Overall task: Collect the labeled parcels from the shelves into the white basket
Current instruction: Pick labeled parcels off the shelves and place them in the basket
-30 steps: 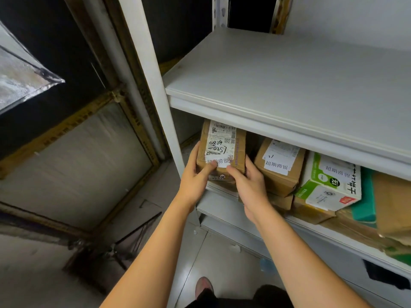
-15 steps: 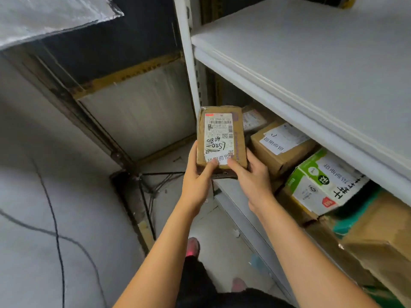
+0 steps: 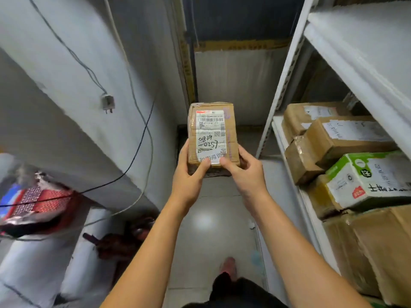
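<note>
A small brown cardboard parcel (image 3: 212,134) with a white shipping label and handwritten numbers is held out in front of me, clear of the shelf. My left hand (image 3: 190,174) grips its lower left side, thumb on the label. My right hand (image 3: 243,172) grips its lower right side. More labeled parcels (image 3: 347,138) sit on the white shelf (image 3: 278,130) at the right, among them a green and white carton (image 3: 367,178). The white basket is not in view.
A grey wall with hanging cables and a plug (image 3: 107,103) runs along the left. Red patterned items (image 3: 37,201) and white bundles (image 3: 33,263) lie at lower left. A narrow tiled aisle (image 3: 211,218) runs between the wall and the shelf. My shoe (image 3: 228,266) shows below.
Both hands pulled the parcel out of the shelf and carried it left into the aisle. My view turned left, so the shelf now sits at the right edge.
</note>
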